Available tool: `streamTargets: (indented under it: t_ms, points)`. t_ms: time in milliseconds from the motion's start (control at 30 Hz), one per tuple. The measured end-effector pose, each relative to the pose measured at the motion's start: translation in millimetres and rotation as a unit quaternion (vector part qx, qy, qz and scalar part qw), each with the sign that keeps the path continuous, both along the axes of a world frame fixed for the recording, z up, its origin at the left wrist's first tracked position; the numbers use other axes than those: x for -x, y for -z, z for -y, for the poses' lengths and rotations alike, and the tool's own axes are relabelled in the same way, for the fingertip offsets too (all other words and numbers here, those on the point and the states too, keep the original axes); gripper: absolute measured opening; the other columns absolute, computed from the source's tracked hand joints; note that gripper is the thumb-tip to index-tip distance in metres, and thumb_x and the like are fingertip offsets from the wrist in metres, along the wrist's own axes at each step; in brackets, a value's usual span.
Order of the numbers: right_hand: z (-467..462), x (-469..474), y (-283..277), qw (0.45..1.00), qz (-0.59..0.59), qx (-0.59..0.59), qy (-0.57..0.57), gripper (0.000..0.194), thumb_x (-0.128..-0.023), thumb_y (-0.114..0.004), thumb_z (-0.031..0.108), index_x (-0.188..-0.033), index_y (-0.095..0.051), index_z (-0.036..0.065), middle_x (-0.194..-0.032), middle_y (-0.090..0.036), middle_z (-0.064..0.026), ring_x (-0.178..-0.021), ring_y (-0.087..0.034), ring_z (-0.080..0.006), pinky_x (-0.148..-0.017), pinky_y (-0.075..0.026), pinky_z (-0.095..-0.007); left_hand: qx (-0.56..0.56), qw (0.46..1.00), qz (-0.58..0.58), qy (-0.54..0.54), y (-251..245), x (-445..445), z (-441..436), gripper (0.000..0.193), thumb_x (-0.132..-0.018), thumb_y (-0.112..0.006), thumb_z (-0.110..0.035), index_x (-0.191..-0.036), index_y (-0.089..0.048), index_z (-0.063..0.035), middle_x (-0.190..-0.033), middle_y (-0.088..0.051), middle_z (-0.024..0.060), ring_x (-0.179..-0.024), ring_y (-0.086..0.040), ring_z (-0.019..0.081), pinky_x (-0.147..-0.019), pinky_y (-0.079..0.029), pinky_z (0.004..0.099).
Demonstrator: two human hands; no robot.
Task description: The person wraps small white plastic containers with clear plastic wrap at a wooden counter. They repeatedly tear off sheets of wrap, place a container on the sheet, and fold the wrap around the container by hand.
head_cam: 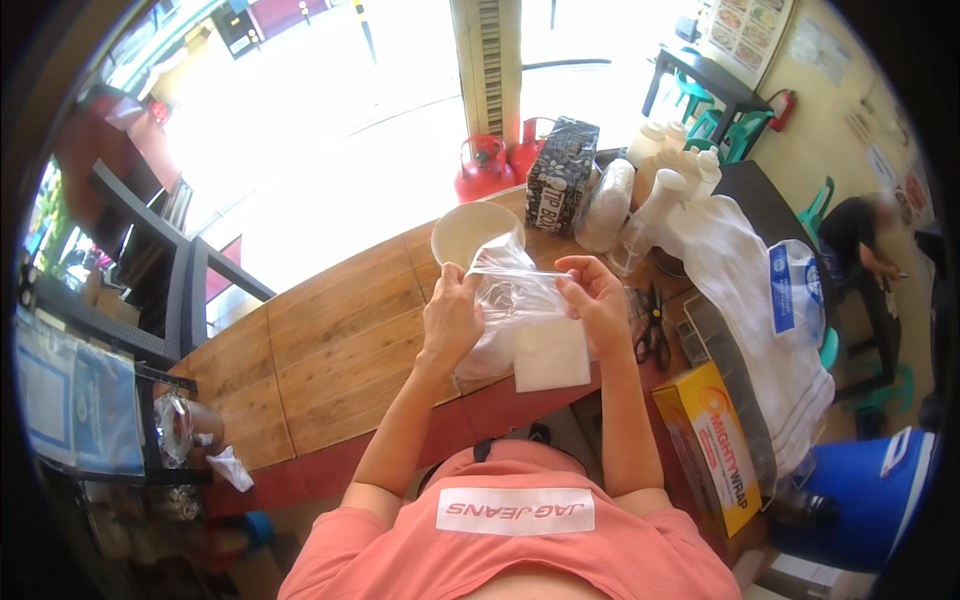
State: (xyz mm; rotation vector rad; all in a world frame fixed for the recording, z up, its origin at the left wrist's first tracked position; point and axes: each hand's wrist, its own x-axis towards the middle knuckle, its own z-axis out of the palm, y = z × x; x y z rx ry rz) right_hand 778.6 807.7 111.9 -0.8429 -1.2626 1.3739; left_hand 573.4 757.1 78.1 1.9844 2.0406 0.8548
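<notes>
A clear plastic bag (pixel 517 289) is stretched between my two hands above the wooden table (pixel 337 337). My left hand (pixel 454 315) pinches its left side, and my right hand (pixel 600 300) grips the right edge between thumb and fingers. Beyond the bag is a round whitish bowl or tub (pixel 469 225), partly covered by the plastic. Under my hands, near the table's front edge, lies a stack of white napkins or paper (pixel 553 360). Beside it is another whitish plastic bundle (pixel 486 356), mostly hidden. Black-handled scissors (pixel 654 330) rest just right of my right hand.
A black printed tip box (pixel 559 180), squeeze bottles (pixel 675 165) and a white cloth (pixel 735 262) crowd the right. A yellow cling-wrap box (pixel 709 442) stands nearer. Red gas cylinders (pixel 484 169) are behind the table. A blue drum (pixel 855 495) and another person (pixel 855 232) are at right.
</notes>
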Motion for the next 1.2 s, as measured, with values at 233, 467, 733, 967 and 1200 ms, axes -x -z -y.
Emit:
streamTargets:
  t_ms: [233, 467, 733, 967, 1200]
  points:
    - [22, 45, -3, 0.928, 0.181, -0.326, 0.014, 0.02, -0.075, -0.053, -0.007, -0.084, -0.068, 0.004, -0.093, -0.063, -0.0115, -0.094, -0.058, -0.0278, -0.082, -0.046, -0.0372, -0.018, 0.998, 0.058, 0.011, -35, -16, 1, 0.044, -0.072, -0.061, 0.004, -0.115, -0.056, -0.004, -0.108, -0.045, 0.0134, -0.096, -0.057, 0.0334, -0.079, -0.05, 0.0441]
    - [-13, 46, 54, 0.85, 0.51, -0.132, 0.004, 0.025, -0.08, -0.053, 0.003, -0.103, -0.061, 0.004, -0.108, -0.059, -0.016, -0.103, -0.055, -0.0304, -0.089, -0.044, -0.0376, -0.097, 0.954, 0.038, 0.28, -35, -52, 41, 0.046, -0.073, -0.054, 0.007, -0.118, -0.057, -0.0043, -0.11, -0.044, 0.0136, -0.1, -0.053, 0.0311, -0.074, -0.053, 0.0416]
    - [15, 59, 59, 0.863, 0.406, -0.298, -0.026, 0.034, -0.084, -0.054, 0.009, -0.117, -0.052, 0.004, -0.119, -0.055, -0.017, -0.109, -0.053, -0.0305, -0.093, -0.043, -0.0387, 0.04, 0.947, 0.107, 0.301, -26, -45, 82, 0.075, -0.076, -0.055, 0.008, -0.145, -0.035, -0.014, -0.115, -0.045, 0.0144, -0.102, -0.055, 0.0349, -0.075, -0.054, 0.043]
    - [-4, 134, 133, 0.765, 0.513, -0.327, -0.21, 0.045, -0.087, -0.055, 0.015, -0.129, -0.045, 0.003, -0.129, -0.052, -0.0179, -0.114, -0.052, -0.0306, -0.096, -0.042, -0.0396, 0.123, 0.969, -0.03, 0.212, -23, 12, 26, 0.075, -0.068, -0.06, 0.011, -0.138, -0.042, -0.013, -0.123, -0.043, 0.0167, -0.108, -0.054, 0.0379, -0.083, -0.052, 0.0439]
    - [6, 120, 126, 0.853, 0.472, -0.139, -0.176, 0.042, -0.083, -0.06, 0.013, -0.124, -0.053, 0.007, -0.125, -0.056, -0.0178, -0.116, -0.053, -0.0297, -0.094, -0.044, -0.039, 0.084, 0.973, 0.03, 0.211, 11, 52, 14, 0.067, -0.063, -0.062, 0.012, -0.123, -0.055, -0.0169, -0.127, -0.041, 0.0119, -0.114, -0.048, 0.0359, -0.085, -0.053, 0.0394]
